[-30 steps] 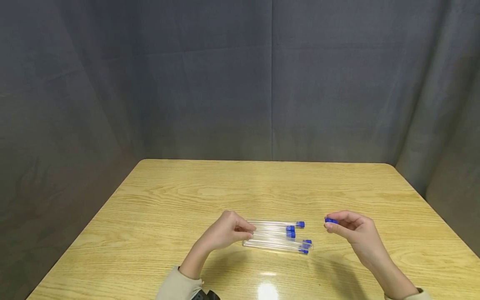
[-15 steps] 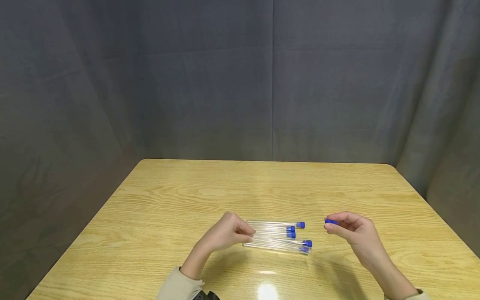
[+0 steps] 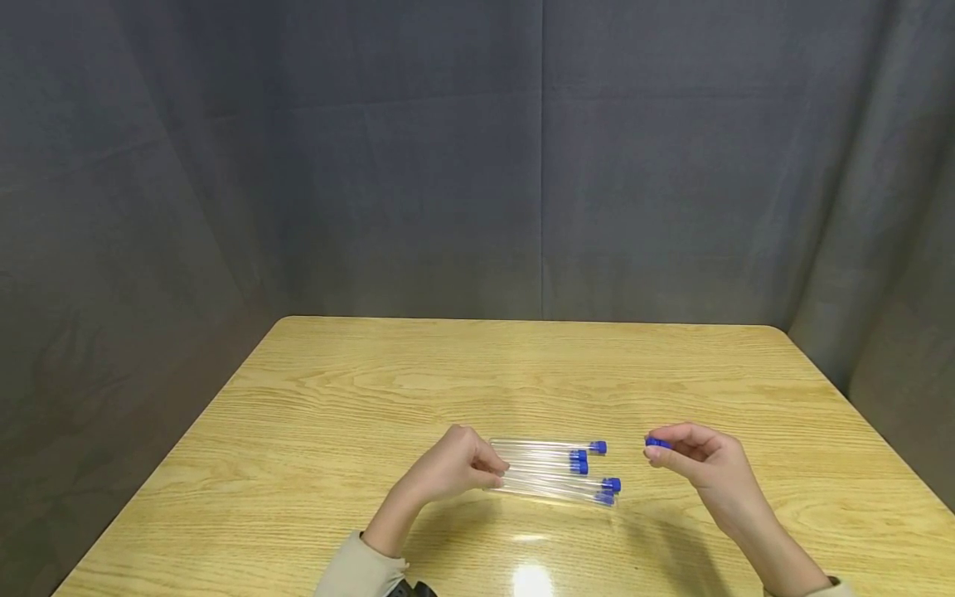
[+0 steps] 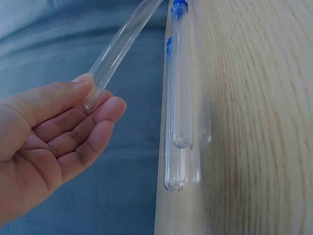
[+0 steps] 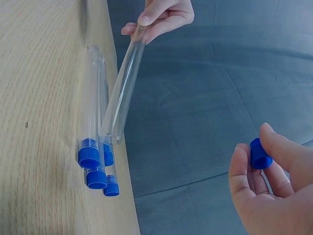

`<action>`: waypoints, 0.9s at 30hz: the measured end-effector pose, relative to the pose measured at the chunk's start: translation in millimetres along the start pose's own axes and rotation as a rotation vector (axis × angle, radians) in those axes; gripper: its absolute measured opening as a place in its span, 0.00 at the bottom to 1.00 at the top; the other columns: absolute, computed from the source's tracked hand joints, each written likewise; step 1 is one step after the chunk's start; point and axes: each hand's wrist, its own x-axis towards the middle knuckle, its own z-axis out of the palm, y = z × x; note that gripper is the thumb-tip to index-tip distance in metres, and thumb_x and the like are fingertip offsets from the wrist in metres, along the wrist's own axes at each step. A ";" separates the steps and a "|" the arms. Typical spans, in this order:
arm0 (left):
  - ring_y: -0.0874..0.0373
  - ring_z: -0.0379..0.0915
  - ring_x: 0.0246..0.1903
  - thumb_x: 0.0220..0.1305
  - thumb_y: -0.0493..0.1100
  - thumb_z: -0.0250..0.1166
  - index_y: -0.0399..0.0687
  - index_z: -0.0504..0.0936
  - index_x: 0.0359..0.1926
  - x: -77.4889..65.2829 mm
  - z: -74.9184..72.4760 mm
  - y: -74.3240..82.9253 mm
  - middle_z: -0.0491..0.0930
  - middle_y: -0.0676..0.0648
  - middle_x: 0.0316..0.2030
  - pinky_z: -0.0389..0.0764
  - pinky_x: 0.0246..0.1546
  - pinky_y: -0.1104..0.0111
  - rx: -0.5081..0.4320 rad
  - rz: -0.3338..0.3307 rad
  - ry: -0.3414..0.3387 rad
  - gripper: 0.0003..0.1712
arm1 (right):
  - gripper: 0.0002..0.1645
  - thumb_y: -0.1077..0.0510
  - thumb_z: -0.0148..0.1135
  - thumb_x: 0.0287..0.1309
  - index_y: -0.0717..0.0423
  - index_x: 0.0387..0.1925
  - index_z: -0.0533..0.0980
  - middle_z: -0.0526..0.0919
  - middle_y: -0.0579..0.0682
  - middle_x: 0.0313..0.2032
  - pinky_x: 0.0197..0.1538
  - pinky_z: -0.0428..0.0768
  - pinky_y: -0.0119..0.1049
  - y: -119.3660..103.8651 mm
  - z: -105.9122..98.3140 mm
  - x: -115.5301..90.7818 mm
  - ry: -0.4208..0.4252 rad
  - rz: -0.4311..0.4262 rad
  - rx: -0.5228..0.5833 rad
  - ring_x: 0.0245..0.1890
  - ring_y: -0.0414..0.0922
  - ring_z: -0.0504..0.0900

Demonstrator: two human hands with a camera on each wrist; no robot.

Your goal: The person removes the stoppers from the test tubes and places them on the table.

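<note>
My left hand [image 3: 461, 466] pinches a clear, uncapped test tube [image 5: 128, 83] by its rounded bottom end, between thumb and fingers. The tube slants above the table, its open mouth pointing away from the left hand toward the right. In the right wrist view, my right hand [image 5: 274, 183] holds a blue cap [image 5: 260, 154] between thumb and fingertips, apart from the tube. Several test tubes [image 4: 182, 88] with blue caps lie side by side on the table under the held one, caps toward the right. In the head view the held tube overlaps the nearest of them.
The wood-grain table [image 3: 358, 381] spreads out around the hands, with a glare spot near its front. Grey curtains [image 3: 418, 182] hang behind it and at both sides. A black device [image 3: 409, 589] sits at the left sleeve [image 3: 360, 568].
The open end of the held tube has dipped slightly, and the left hand has lowered a little with it. My right hand stays almost still with the cap.
</note>
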 end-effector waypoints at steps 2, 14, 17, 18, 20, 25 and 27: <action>0.66 0.76 0.25 0.49 0.28 0.65 0.30 0.82 0.33 0.1 0.4 -0.2 0.81 0.39 0.32 0.75 0.25 0.78 0.004 -0.001 -0.002 0.07 | 0.07 0.71 0.58 0.52 0.62 0.33 0.78 0.80 0.44 0.31 0.39 0.76 0.28 0.1 0.0 0.1 -0.001 -0.002 0.000 0.30 0.40 0.79; 0.67 0.75 0.24 0.48 0.30 0.66 0.32 0.83 0.32 1.8 4.2 -3.5 0.82 0.42 0.31 0.75 0.25 0.78 0.023 -0.032 -0.013 0.07 | 0.06 0.71 0.59 0.52 0.65 0.34 0.78 0.81 0.45 0.31 0.39 0.76 0.28 1.8 0.4 -0.5 0.002 -0.002 -0.017 0.30 0.40 0.79; 0.67 0.75 0.25 0.49 0.30 0.66 0.32 0.83 0.32 2.0 4.5 -3.9 0.82 0.42 0.31 0.75 0.25 0.78 0.026 -0.034 -0.013 0.07 | 0.06 0.71 0.58 0.52 0.65 0.34 0.78 0.81 0.46 0.31 0.39 0.77 0.29 2.4 0.1 -0.4 0.002 0.000 -0.018 0.30 0.40 0.79; 0.67 0.75 0.25 0.49 0.30 0.66 0.32 0.83 0.32 2.1 4.6 -4.0 0.82 0.42 0.31 0.75 0.25 0.78 0.028 -0.034 -0.013 0.07 | 0.06 0.71 0.58 0.52 0.65 0.34 0.78 0.81 0.45 0.31 0.39 0.77 0.29 2.4 0.0 -0.4 0.002 0.000 -0.017 0.30 0.40 0.79; 0.66 0.76 0.25 0.49 0.29 0.66 0.32 0.83 0.32 2.2 4.8 -4.1 0.82 0.43 0.31 0.75 0.25 0.78 0.028 -0.035 -0.014 0.07 | 0.06 0.71 0.58 0.52 0.64 0.34 0.78 0.81 0.45 0.31 0.39 0.76 0.28 2.4 -0.1 -0.5 0.000 -0.002 -0.012 0.30 0.40 0.79; 0.66 0.76 0.26 0.48 0.29 0.66 0.32 0.83 0.32 2.1 5.4 -4.2 0.82 0.43 0.31 0.75 0.26 0.79 0.023 -0.047 -0.012 0.07 | 0.07 0.71 0.57 0.53 0.62 0.34 0.78 0.80 0.44 0.30 0.40 0.76 0.28 2.0 -0.3 -0.9 -0.018 -0.010 0.018 0.30 0.40 0.79; 0.66 0.76 0.26 0.48 0.29 0.66 0.32 0.83 0.32 1.9 5.8 -4.5 0.82 0.44 0.30 0.75 0.27 0.79 0.022 -0.048 -0.009 0.07 | 0.08 0.71 0.57 0.53 0.62 0.34 0.78 0.80 0.44 0.30 0.40 0.76 0.28 2.0 -0.2 -1.0 -0.020 -0.009 0.025 0.30 0.40 0.79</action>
